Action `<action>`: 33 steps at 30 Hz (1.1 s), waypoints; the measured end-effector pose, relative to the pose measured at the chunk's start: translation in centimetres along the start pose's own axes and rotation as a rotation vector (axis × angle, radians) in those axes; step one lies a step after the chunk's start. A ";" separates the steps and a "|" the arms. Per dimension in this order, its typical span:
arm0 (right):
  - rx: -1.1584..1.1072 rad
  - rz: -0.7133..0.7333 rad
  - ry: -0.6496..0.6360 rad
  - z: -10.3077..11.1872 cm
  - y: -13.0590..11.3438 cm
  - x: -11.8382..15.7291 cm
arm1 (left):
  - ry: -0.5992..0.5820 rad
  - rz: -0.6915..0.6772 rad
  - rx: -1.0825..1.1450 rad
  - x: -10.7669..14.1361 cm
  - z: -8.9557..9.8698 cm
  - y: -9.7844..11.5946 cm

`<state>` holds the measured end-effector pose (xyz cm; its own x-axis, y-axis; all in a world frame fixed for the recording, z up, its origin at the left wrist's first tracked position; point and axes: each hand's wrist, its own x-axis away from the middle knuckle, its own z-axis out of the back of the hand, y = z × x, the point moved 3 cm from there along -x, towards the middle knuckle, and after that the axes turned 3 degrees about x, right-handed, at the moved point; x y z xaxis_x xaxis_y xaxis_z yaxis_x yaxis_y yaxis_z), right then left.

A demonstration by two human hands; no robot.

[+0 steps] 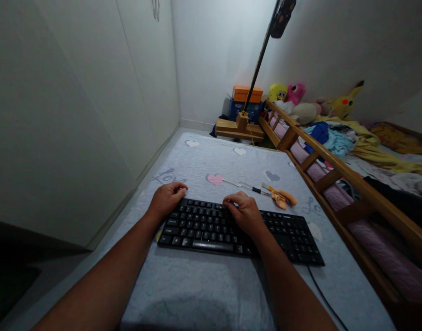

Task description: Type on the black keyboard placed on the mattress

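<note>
A black keyboard (211, 225) lies flat on the cloth-covered table, its keys facing up. My left hand (167, 200) is closed at the keyboard's upper left corner, with thumb and forefinger close together and the palm against the edge. Over the top rows, right of the middle, my right hand (244, 212) is bent in a pinch, fingertips down at the keys. Whatever sits between those fingertips is too small or hidden to make out. Just beyond the keyboard are a thin metal tool with a black grip (256, 190), a small brush (267, 186) and a crumpled orange cloth (283, 198).
The table cover (204, 285) is pale with heart prints. A black cable (323, 294) runs from the keyboard toward the front right. A wooden bed rail (321, 151) borders the right side, a white cabinet (94, 92) the left. Behind stands a pole on a wooden base (240, 126).
</note>
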<state>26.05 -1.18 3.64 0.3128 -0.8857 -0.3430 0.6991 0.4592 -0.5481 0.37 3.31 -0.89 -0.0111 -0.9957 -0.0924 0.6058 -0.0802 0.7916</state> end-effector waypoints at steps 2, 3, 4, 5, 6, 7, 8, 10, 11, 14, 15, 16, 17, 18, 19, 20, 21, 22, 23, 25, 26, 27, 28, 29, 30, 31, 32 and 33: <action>-0.004 -0.004 0.019 0.0 0.0 -0.1 | -0.001 0.000 0.006 0.1 0.0 0.1; -0.005 -0.004 0.029 0.0 0.1 -0.1 | -0.001 0.000 0.008 0.1 0.0 0.1; -0.005 -0.005 0.039 -0.1 0.1 -0.1 | -0.001 0.002 0.009 0.1 0.0 0.2; -0.006 -0.006 0.046 -0.1 0.1 -0.1 | -0.001 0.004 0.008 0.1 0.0 0.1; -0.005 -0.007 0.051 -0.2 0.1 -0.1 | -0.001 0.005 0.006 0.1 0.0 0.1; -0.003 -0.007 0.051 -0.2 0.1 -0.1 | -0.002 0.005 0.005 0.1 0.0 0.1; 0.001 -0.006 0.049 -0.2 0.1 -0.1 | -0.001 0.004 0.004 0.1 0.0 0.0; 0.009 -0.001 0.042 -0.2 0.1 -0.1 | -0.002 -0.001 0.005 0.1 0.0 0.0; 0.011 0.003 0.038 -0.2 0.0 0.0 | -0.001 -0.002 0.006 0.0 0.0 0.0; 0.010 0.010 0.021 0.0 -0.3 0.1 | -0.005 0.006 0.009 0.0 0.1 0.1; 0.010 0.010 0.014 0.0 -0.4 0.1 | -0.008 0.011 0.010 0.1 0.1 0.2; 0.009 0.011 0.009 0.0 -0.4 0.2 | -0.009 0.016 0.011 0.1 0.1 0.3; 0.008 0.013 0.005 0.1 -0.5 0.2 | -0.011 0.020 0.012 0.1 0.1 0.3; 0.007 0.016 0.002 0.1 -0.6 0.2 | -0.012 0.021 0.012 0.1 0.1 0.4; 0.005 0.018 0.001 0.1 -0.6 0.2 | -0.012 0.023 0.011 0.2 0.1 0.4; 0.003 0.019 0.000 0.1 -0.6 0.3 | -0.013 0.025 0.008 0.2 0.1 0.5; 0.003 0.018 -0.002 0.1 -0.6 0.3 | -0.012 0.027 0.005 0.2 0.1 0.5; 0.005 0.016 -0.006 0.1 -0.6 0.3 | -0.011 0.028 0.002 0.2 0.2 0.5; 0.010 0.014 -0.010 0.2 -0.5 0.3 | -0.010 0.028 0.000 0.2 0.2 0.5; 0.021 0.008 -0.015 0.4 -0.3 0.3 | -0.010 0.030 -0.001 0.2 0.1 0.4; 0.027 0.005 -0.015 0.5 -0.3 0.4 | -0.010 0.029 0.000 0.2 0.1 0.4; 0.032 0.002 -0.015 0.7 -0.2 0.4 | -0.012 0.029 -0.002 0.2 0.1 0.3; 0.036 -0.002 -0.014 0.8 -0.1 0.5 | -0.014 0.029 -0.004 0.2 0.1 0.3; 0.038 -0.005 -0.014 0.9 -0.1 0.5 | -0.013 0.028 -0.005 0.2 0.1 0.3; 0.036 -0.007 -0.013 1.0 0.0 0.6 | -0.012 0.025 -0.004 0.2 0.1 0.3; 0.033 -0.008 -0.011 1.1 0.0 0.6 | -0.011 0.022 -0.002 0.2 0.1 0.3; 0.028 -0.008 -0.008 1.1 0.0 0.7 | -0.009 0.021 0.000 0.2 0.2 0.4; 0.023 -0.009 -0.005 1.1 0.0 0.7 | -0.007 0.021 0.001 0.2 0.2 0.4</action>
<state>26.96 -1.85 4.26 0.3096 -0.8902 -0.3341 0.7164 0.4494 -0.5337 0.46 3.09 -0.50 -0.0043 -0.9974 -0.0713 0.6052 -0.0594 0.7939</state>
